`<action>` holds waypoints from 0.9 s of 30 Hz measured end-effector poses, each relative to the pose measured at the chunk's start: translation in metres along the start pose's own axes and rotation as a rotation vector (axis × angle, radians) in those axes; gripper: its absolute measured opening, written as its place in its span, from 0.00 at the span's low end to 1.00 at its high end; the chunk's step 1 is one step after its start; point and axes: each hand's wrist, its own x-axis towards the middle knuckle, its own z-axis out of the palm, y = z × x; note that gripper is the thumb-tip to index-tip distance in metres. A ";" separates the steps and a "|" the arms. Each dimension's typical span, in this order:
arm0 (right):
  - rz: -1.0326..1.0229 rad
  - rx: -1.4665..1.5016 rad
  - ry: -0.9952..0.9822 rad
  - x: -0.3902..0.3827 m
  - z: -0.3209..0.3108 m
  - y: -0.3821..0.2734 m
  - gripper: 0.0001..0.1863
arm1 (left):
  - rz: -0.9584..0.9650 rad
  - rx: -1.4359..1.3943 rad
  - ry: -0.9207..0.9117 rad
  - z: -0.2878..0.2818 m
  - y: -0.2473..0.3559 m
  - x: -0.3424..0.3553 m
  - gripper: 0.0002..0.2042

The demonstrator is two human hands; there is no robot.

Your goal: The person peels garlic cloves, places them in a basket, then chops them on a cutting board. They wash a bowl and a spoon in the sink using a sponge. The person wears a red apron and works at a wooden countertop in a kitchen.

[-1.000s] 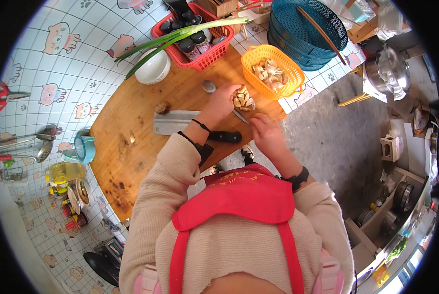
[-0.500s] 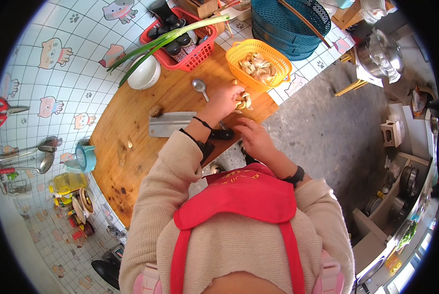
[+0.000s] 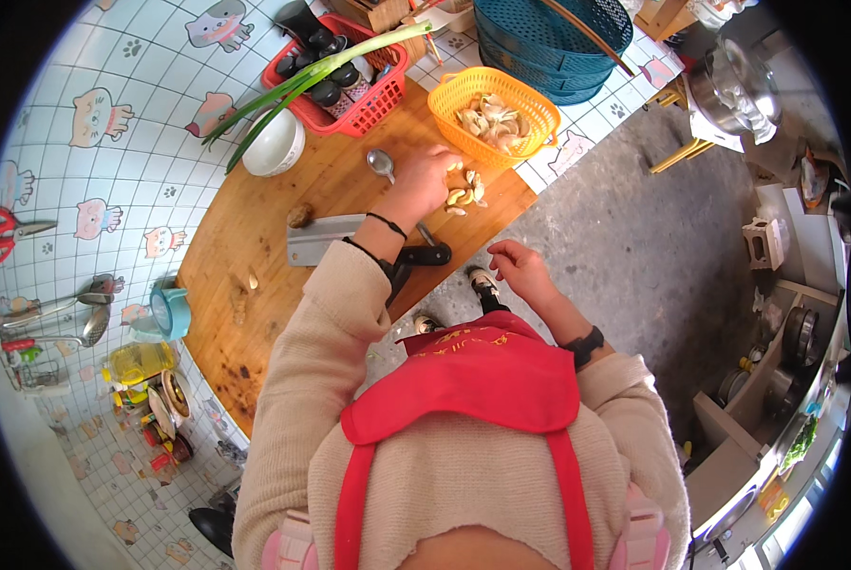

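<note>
Bare board [image 3: 255,204] lies left of the cleaver [image 3: 326,239]; the orange basket [image 3: 530,100] and spoon [image 3: 381,163] probably crowd the far edge.

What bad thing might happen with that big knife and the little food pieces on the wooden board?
The cleaver lies flat right under the left hand's forearm, so a quick pull back might brush its blade. The pale pieces sit close to the wooden board's edge, and a sweep could push some onto the floor. The spoon nearby might get knocked too.

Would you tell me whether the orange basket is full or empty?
Partly filled: pale cut pieces cover the floor of the orange basket.
</note>
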 end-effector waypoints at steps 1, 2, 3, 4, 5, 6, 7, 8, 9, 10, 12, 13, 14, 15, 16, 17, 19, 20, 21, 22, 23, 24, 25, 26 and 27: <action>0.009 -0.016 0.008 0.001 0.000 0.000 0.09 | 0.005 -0.032 -0.042 -0.001 0.002 -0.002 0.16; 0.014 -0.008 0.009 0.001 0.000 0.001 0.09 | 0.010 -0.062 -0.077 -0.002 0.005 -0.005 0.16; 0.019 0.001 0.010 0.003 0.000 0.000 0.09 | 0.012 -0.088 -0.125 -0.003 0.008 -0.008 0.16; 0.061 0.062 0.011 0.004 0.000 0.000 0.09 | -0.003 -0.118 -0.115 -0.005 0.012 -0.011 0.16; 0.103 0.123 0.011 0.006 -0.001 0.000 0.10 | -0.022 -0.146 -0.118 -0.008 0.015 -0.014 0.17; 0.125 0.196 0.005 0.008 -0.003 0.000 0.10 | -0.056 -0.170 -0.130 -0.011 0.018 -0.016 0.18; 0.206 0.268 0.045 0.009 -0.005 0.000 0.12 | -0.069 -0.120 -0.131 -0.012 0.022 -0.018 0.19; 0.268 0.353 0.079 0.011 -0.008 0.000 0.13 | -0.096 -0.067 -0.142 -0.013 0.027 -0.019 0.20; 0.294 0.451 0.085 0.013 -0.011 0.001 0.15 | -0.100 -0.019 -0.121 -0.013 0.031 -0.019 0.21; 0.383 0.567 0.063 0.015 -0.013 0.003 0.17 | -0.119 0.015 -0.149 -0.012 0.035 -0.018 0.22; 0.511 0.815 0.001 0.019 -0.017 0.006 0.21 | -0.095 0.079 -0.138 -0.007 0.041 -0.016 0.23; 0.509 0.875 -0.070 0.022 -0.018 0.008 0.23 | -0.104 0.043 -0.161 -0.003 0.044 -0.015 0.23; 0.532 0.922 -0.106 0.025 -0.018 0.010 0.24 | -0.101 0.014 -0.176 0.001 0.046 -0.015 0.22; 0.571 0.956 -0.110 0.028 -0.018 0.012 0.26 | -0.106 -0.017 -0.202 0.004 0.047 -0.013 0.21; 0.590 1.013 -0.151 0.031 -0.018 0.013 0.27 | -0.091 -0.027 -0.205 0.008 0.050 -0.013 0.20; 0.625 1.058 -0.161 0.034 -0.019 0.013 0.29 | -0.084 -0.039 -0.220 0.013 0.053 -0.015 0.19; 0.679 1.114 -0.195 0.039 -0.022 0.013 0.32 | 0.017 -0.054 -0.208 0.018 0.060 -0.018 0.15; 0.697 1.124 -0.219 0.041 -0.025 0.012 0.34 | 0.037 -0.039 -0.211 0.021 0.064 -0.020 0.15; 0.716 1.145 -0.253 0.043 -0.028 0.010 0.35 | 0.047 -0.022 -0.225 0.025 0.070 -0.023 0.15; 0.704 1.127 -0.277 0.045 -0.030 0.009 0.36 | 0.060 -0.009 -0.238 0.028 0.076 -0.025 0.15; 0.693 1.118 -0.311 0.047 -0.033 0.007 0.37 | 0.127 0.026 -0.199 0.029 0.079 -0.025 0.15; 0.688 1.095 -0.315 0.048 -0.035 0.006 0.37 | 0.135 0.012 -0.224 0.031 0.083 -0.026 0.14; 0.668 1.043 -0.319 0.049 -0.037 0.005 0.35 | 0.143 -0.002 -0.249 0.033 0.087 -0.028 0.13; 0.641 1.033 -0.322 0.050 -0.037 0.005 0.33 | 0.164 -0.024 -0.241 0.036 0.090 -0.031 0.13; 0.604 1.012 -0.308 0.051 -0.038 0.005 0.31 | 0.223 -0.004 -0.211 0.038 0.093 -0.033 0.10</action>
